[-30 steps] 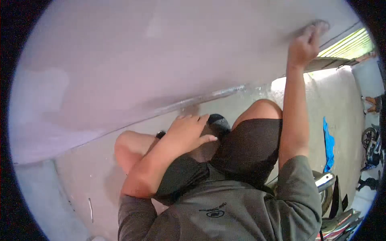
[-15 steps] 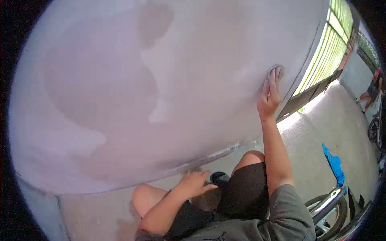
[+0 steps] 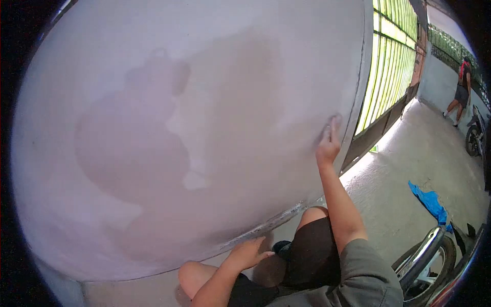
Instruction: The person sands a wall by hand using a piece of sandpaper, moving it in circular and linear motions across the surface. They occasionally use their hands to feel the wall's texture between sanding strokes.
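My right hand [image 3: 329, 141] is raised against the pale wall [image 3: 230, 112], near the wall's right edge. Its fingers are bent around something I cannot make out; a greyish patch shows at the fingertips. Low in the view, my left hand [image 3: 249, 253] rests over my bent legs, close to the base of the wall. The fingers of that hand are spread, with the thumb apart, and nothing shows in them. Shadows fall across the wall.
A barred gate [image 3: 391, 64] stands right of the wall. On the floor [image 3: 378, 192] lies a blue cloth [image 3: 429, 201], beside a motorcycle wheel [image 3: 441, 263]. Another person [image 3: 462, 92] stands at the far right, near a second motorcycle [image 3: 475, 134].
The view has tilted up, showing more wall and gate. My right hand has shifted along the wall and stays against it. My left hand remains low over my legs.
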Demonstrator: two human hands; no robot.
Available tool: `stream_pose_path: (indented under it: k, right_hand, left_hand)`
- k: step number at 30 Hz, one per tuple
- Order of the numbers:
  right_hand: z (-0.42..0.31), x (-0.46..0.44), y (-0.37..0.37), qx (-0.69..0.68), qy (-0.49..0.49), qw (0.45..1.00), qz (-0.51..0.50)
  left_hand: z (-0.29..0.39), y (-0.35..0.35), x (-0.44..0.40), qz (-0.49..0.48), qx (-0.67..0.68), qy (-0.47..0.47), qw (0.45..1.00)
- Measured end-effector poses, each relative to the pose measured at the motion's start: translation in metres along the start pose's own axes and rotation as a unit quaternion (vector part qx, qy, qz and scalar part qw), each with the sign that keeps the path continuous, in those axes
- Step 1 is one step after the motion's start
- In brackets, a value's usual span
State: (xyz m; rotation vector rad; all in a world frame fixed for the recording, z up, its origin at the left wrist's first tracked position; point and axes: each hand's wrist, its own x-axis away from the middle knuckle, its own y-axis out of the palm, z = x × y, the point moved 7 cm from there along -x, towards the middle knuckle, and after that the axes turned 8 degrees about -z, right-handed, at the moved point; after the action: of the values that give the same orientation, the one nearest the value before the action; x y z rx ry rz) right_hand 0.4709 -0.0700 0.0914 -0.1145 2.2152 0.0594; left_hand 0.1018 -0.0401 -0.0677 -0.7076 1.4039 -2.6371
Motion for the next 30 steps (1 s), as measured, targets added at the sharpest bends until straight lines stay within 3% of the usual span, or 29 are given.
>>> stream_pose_path:
  k: [1, 3, 5, 6, 8, 9, 11, 12, 14, 18, 20, 24, 26, 30]
  right_hand:
    - [0.007, 0.002, 0.003, 0.003, -0.003, 1.000, 0.000]
    - [0.032, 0.011, -0.002, 0.023, 0.091, 0.995, 0.015]
    - [-0.004, 0.014, 0.009, -0.005, 0.000, 1.000, -0.011]
    - [-0.019, 0.014, 0.006, 0.008, 0.004, 1.000, -0.004]
    - [-0.059, 0.012, 0.015, 0.009, -0.144, 0.984, -0.103]
    - [-0.053, 0.009, 0.012, 0.018, -0.140, 0.985, -0.098]
    - [-0.020, 0.004, 0.003, 0.017, -0.003, 1.000, -0.014]
    - [-0.003, 0.005, 0.006, 0.020, -0.001, 1.000, -0.016]
    - [0.053, 0.012, -0.001, -0.035, 0.143, 0.988, 0.049]
    - [-0.004, 0.009, 0.001, -0.008, 0.097, 0.995, -0.002]
    - [-0.040, 0.008, 0.011, -0.022, -0.082, 0.992, -0.092]
    - [0.015, 0.009, 0.005, -0.003, 0.022, 0.999, -0.024]
    - [0.045, 0.018, 0.000, -0.006, 0.128, 0.991, 0.041]
    - [-0.013, 0.015, 0.005, 0.003, 0.012, 1.000, -0.023]
  left_hand:
    - [-0.001, 0.002, 0.000, 0.000, 0.001, 0.004, 1.000]
    - [-0.009, 0.006, -0.001, 0.015, -0.002, 0.009, 1.000]
    - [-0.006, 0.004, 0.001, 0.003, -0.009, 0.006, 1.000]
    - [-0.004, 0.003, 0.003, -0.005, -0.014, -0.004, 1.000]
    - [-0.001, 0.002, 0.002, -0.012, -0.012, 0.007, 1.000]
    - [0.000, 0.000, 0.002, -0.009, -0.003, 0.006, 1.000]
    - [0.003, -0.004, 0.005, 0.000, -0.005, 0.005, 1.000]
    - [0.004, -0.007, 0.007, 0.017, -0.003, -0.001, 1.000]
    - [0.006, -0.010, 0.010, 0.031, -0.014, 0.005, 0.999]
    - [0.008, -0.007, 0.009, 0.015, -0.038, 0.000, 0.999]
    - [0.009, -0.008, 0.008, 0.017, -0.021, 0.008, 1.000]
    - [0.011, -0.014, 0.011, 0.028, -0.011, -0.002, 1.000]
    - [0.012, -0.015, 0.013, 0.034, -0.015, 0.008, 0.999]
    - [0.009, -0.009, 0.012, 0.019, -0.016, 0.006, 1.000]
